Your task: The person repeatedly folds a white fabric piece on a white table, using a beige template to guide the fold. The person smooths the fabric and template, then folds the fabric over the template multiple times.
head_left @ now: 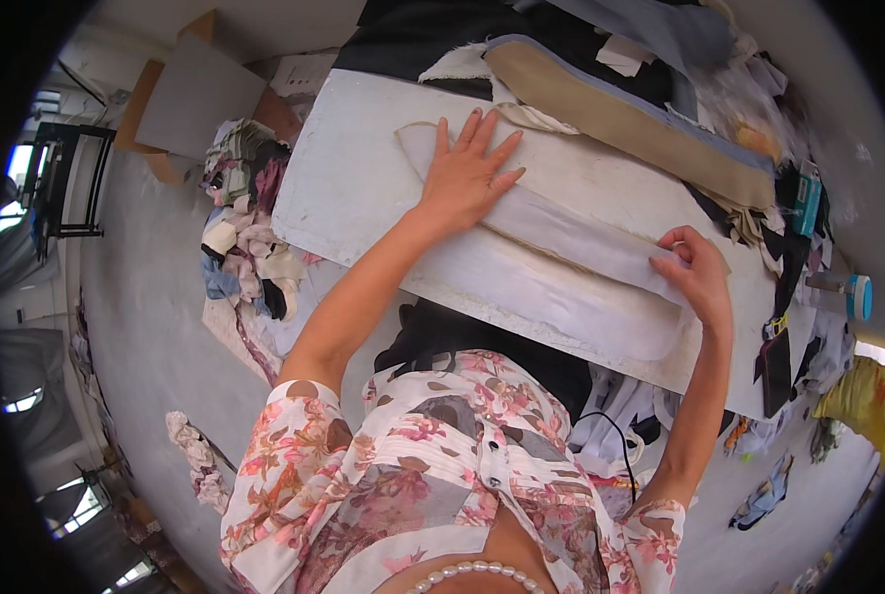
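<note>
A long pale fabric strip [581, 236] with a thin tan edge lies slantwise on the white board [348, 163]. My left hand [470, 176] rests flat on its left part, fingers spread. At the strip's right end, my right hand [698, 272] has its fingers bent and thumb pressed to the edge, gripping it. A second whitish strip with a rounded end [650, 332] lies nearer to me, partly under the first. Beyond both, a stack of tan strips [611, 114] with a blue-grey border lies across the board's far side.
Dark cloth [403, 45] covers the far table edge. Fabric scraps [249, 252] are heaped at the left, near a cardboard box [200, 104]. A phone [776, 371], a blue-lidded clear container [848, 294] and a teal box [807, 203] are at the right.
</note>
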Demonstrator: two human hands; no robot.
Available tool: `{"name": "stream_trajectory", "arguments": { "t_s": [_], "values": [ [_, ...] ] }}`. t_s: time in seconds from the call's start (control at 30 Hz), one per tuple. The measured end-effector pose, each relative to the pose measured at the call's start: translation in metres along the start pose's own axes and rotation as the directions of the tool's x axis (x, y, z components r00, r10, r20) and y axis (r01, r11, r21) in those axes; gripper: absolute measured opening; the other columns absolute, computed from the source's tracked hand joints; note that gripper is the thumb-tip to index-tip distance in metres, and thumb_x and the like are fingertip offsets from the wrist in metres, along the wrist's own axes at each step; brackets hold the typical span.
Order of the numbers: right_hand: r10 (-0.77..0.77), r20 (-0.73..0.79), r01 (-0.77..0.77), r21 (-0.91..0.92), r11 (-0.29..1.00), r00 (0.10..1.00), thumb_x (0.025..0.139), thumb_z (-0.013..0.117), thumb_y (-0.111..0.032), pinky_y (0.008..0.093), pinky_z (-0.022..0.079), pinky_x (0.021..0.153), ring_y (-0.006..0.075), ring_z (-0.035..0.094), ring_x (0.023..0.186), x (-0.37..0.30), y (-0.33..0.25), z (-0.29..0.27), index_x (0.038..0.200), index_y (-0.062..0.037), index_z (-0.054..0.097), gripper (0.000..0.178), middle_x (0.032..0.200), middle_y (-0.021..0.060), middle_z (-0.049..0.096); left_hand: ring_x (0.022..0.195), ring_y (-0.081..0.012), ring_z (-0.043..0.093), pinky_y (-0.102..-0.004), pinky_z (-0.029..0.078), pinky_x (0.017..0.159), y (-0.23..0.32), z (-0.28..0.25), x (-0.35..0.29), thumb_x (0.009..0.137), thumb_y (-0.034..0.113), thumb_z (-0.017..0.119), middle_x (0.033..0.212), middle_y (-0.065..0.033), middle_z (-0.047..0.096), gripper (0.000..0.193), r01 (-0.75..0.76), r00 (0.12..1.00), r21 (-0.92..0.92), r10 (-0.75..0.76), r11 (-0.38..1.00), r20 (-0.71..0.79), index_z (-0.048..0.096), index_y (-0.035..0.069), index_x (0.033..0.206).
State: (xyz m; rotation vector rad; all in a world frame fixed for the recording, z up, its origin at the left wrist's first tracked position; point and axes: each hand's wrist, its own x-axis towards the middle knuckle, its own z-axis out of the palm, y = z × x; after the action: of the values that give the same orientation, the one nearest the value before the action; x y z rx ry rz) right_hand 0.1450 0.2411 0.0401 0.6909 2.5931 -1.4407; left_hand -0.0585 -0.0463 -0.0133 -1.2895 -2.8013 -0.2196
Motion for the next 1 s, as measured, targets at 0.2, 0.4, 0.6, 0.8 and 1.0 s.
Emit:
{"name": "stream_trajectory", "arguments": {
  "t_s": [0.2,0.4,0.6,0.8,1.0],
  "values": [
    [-0.055,-0.054,0.05,-0.099,0.994,0.997,0.072,0.075,-0.008,0.0278,0.038,0.058,0.0121,0.046,0.061,0.0,0.004,0.008,0.096,-0.0047,0.06,0.028,0.064,0.0006,0.05,0.149,-0.0288,0.012,-0.0559,0.002,0.118,0.019,-0.015,0.004,0.1,0.043,0.042,0.16,-0.0131,0.02,0.056,0.066,0.998,0.035,-0.066,0.997,-0.005,0.036,0.02,0.15],
    [-0.02,-0.05,0.016,-0.083,0.996,0.999,0.072,0.075,-0.009,0.0276,0.04,0.06,0.0119,0.048,0.062,0.0,0.002,0.008,0.095,-0.0046,0.06,0.028,0.065,0.0007,0.05,0.149,-0.0275,0.015,-0.0544,0.001,0.119,0.079,-0.002,0.014,0.099,0.047,0.041,0.159,-0.0131,0.022,0.058,-0.293,0.952,-0.145,0.303,0.945,0.053,0.037,0.018,0.15],
    [0.043,-0.118,-0.031,0.101,0.994,0.992,0.073,0.074,-0.003,0.0239,0.043,0.064,0.0093,0.051,0.068,-0.007,0.03,-0.024,0.098,-0.0037,0.06,0.029,0.072,-0.001,0.055,0.149,-0.0262,0.015,-0.0529,0.0,0.12,0.081,0.004,0.013,0.099,0.052,0.038,0.159,-0.0132,0.023,0.06,-0.311,0.945,-0.164,0.322,0.936,0.049,0.038,0.019,0.149],
    [-0.025,-0.236,0.033,0.031,0.999,0.972,0.075,0.074,-0.002,0.0229,0.045,0.068,0.0096,0.053,0.072,-0.009,0.037,-0.017,0.1,-0.0022,0.059,0.029,0.077,0.0003,0.057,0.148,-0.0274,0.017,-0.0533,0.002,0.12,0.081,0.004,0.014,0.098,0.052,0.039,0.159,-0.0136,0.024,0.061,-0.318,0.944,-0.158,0.328,0.935,0.041,0.038,0.019,0.149],
    [-0.093,-0.369,0.113,0.034,0.993,0.925,0.075,0.075,-0.007,0.0226,0.044,0.067,0.0089,0.051,0.073,-0.015,0.051,-0.023,0.112,-0.0025,0.061,0.04,0.083,0.0014,0.058,0.148,-0.028,0.018,-0.0537,0.005,0.12,0.08,0.003,0.013,0.099,0.049,0.04,0.158,-0.0131,0.025,0.059,-0.316,0.945,-0.153,0.324,0.936,0.034,0.039,0.018,0.148]
  ]
}}
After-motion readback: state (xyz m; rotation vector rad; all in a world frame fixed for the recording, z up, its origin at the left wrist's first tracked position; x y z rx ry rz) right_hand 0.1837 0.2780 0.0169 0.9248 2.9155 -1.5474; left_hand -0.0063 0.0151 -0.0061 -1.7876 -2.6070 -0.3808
